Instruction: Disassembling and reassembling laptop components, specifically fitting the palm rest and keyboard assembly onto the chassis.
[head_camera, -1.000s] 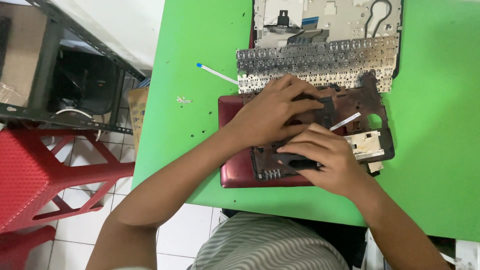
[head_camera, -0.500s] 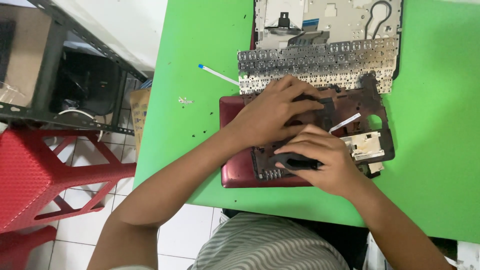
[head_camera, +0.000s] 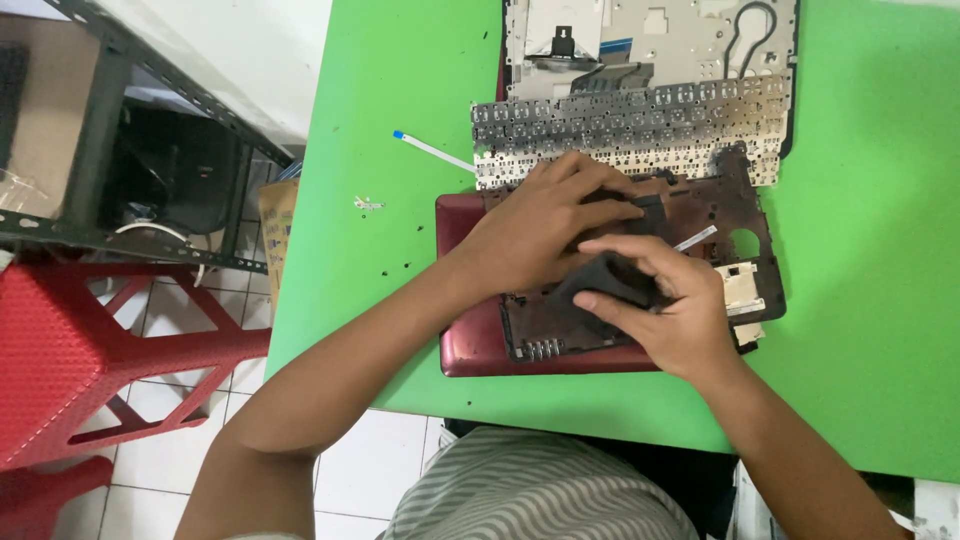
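Head view. Green table (head_camera: 400, 80) fills the centre and right of the frame; white floor tiles, a red stool (head_camera: 70, 360) and a dark metal shelf (head_camera: 130, 150) occupy the left edge. At centre lies a dark red laptop base (head_camera: 470, 345), with a stripped inner frame (head_camera: 745, 215) resting on top of it. Just above, touching the frame's upper edge, is a loose keyboard (head_camera: 640, 135) turned metal side up; a silver chassis plate (head_camera: 660, 40) sits at the top of the frame. A white ribbon cable (head_camera: 430, 150) with a blue tip and a small screw cluster (head_camera: 367, 204) lie apart, left of the keyboard.

The left hand (head_camera: 535, 235) presses flat on the frame's upper left part, fingers spread, clamping nothing. The right hand (head_camera: 675, 310) pinches a black part (head_camera: 610, 280) at centre, thumb beneath and fingers over it; the part looks tilted up from the frame, though whether it is fully free cannot be told.

Judged from this pose, the step goes best if the left hand bears down close to the part so the frame does not flex, while the right lifts evenly rather than twisting. A thin pale strip (head_camera: 695, 238) beside the right fingers may be a flat cable, so it should be kept slack. Loose screws are better gathered away from the working edge.
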